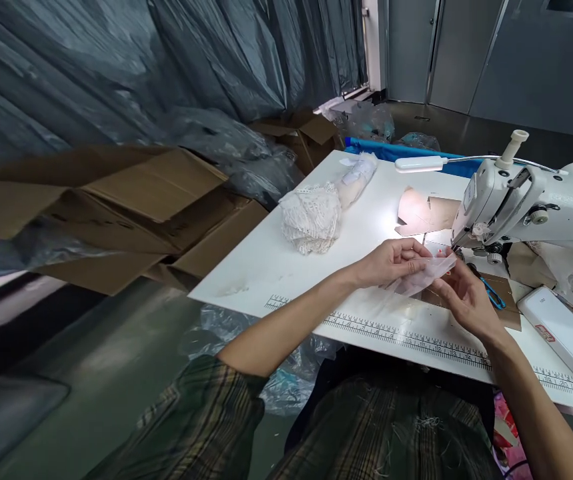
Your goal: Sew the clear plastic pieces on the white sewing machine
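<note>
A thin, sheer whitish piece of fabric (426,275) is stretched between my two hands, just in front of the sewing machine's needle area. My left hand (396,261) pinches its left side between thumb and fingers. On the other side, my right hand (466,297) has its fingers closed on the fabric's right edge. The white sewing machine (531,200) stands directly beyond my right hand, its needle partly hidden. Blue-handled scissors (492,293) lie beside my right hand on a brown cardboard piece (509,313).
White lace (311,217) and a wrapped bundle (359,177) lie on the table's left part. Cardboard pieces (429,212) rest near the machine. A white power bank (559,327) sits at right. Open cardboard boxes (156,187) stand left of the table. A lamp (421,164) hangs behind.
</note>
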The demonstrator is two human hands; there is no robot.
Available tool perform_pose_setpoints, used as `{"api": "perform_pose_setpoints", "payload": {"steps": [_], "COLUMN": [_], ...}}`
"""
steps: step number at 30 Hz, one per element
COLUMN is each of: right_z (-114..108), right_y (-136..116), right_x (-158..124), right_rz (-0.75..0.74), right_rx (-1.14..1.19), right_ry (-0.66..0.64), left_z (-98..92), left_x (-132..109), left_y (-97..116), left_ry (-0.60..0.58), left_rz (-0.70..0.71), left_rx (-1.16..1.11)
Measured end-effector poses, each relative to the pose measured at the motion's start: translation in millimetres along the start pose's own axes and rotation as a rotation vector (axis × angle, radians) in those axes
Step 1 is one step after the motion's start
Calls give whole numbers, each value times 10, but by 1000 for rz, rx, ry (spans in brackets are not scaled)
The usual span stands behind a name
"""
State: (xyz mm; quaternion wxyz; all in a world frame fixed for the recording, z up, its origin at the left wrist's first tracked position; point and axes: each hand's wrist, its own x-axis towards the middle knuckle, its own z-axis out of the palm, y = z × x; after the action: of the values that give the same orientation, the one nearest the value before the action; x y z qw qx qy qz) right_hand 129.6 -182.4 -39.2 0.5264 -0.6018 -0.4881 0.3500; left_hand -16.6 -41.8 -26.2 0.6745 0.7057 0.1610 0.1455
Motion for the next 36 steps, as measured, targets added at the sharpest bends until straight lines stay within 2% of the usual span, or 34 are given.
{"api": "perform_pose_setpoints", "payload": {"steps": [3,5,7,10,12,16,19,26,31,33,36], "right_z": [-44,-148,-258,-339,-323,-239,-231,-275,-240,-223,-198], "right_y": [-55,-76,-88,-102,-107,-94,-55,12,70,81,61], "right_x": [31,-24,-102,-187,-206,-209,-232,-262,-231,-225,-203], "right_rz": [183,285,332,300,269,222,224,266,249,174,7], "right_rx": [165,228,276,235,182,102,62,164,162,128,61], "right_ry": [-98,-60,20,107,114,63,104,130,113,124,158], "left_z": [0,-50,-131,-206,-154,149,321,304,294,307,337], "left_x": [-21,-36,-37,-10,10,16,-6,-98,-132,-152,-199], "left_y": [-98,-146,-151,-73,6,108,109,40,17,52,128], "left_ry": [-35,-56,-40,104,131,-12,32,182,315,259,22], "left_rz": [-64,-123,-125,87,245,353,413,404,464,435,252], "left_rx": [71,188,365,712,807,641,602,606,643,563,324]}}
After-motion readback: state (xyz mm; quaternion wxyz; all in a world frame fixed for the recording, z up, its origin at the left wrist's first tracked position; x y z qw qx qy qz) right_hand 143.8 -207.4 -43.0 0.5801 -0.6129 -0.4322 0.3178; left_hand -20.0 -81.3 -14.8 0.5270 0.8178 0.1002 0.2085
